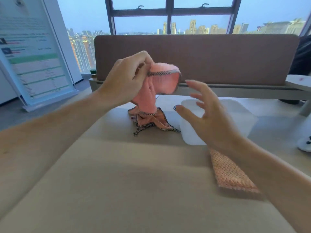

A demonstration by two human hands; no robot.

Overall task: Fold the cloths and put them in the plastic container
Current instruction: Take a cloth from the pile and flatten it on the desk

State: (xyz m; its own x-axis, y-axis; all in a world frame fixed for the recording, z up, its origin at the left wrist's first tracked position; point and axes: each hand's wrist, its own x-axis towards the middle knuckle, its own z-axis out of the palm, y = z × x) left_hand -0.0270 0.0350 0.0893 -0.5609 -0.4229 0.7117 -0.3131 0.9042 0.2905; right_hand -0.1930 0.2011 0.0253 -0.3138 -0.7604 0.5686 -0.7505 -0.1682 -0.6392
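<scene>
Pink cloth (151,91) pinched — container (239,118) beside, sofa (218,58) behind

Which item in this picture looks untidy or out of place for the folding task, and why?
The crumpled cloth on the table, left of the plastic container, lies bunched with its trim twisted, not folded. The left hand lifts a pink cloth; the right hand is open. A flat cloth lies outside the container.

Head-worn camera looks forward and down, close over the table (117,182).
</scene>
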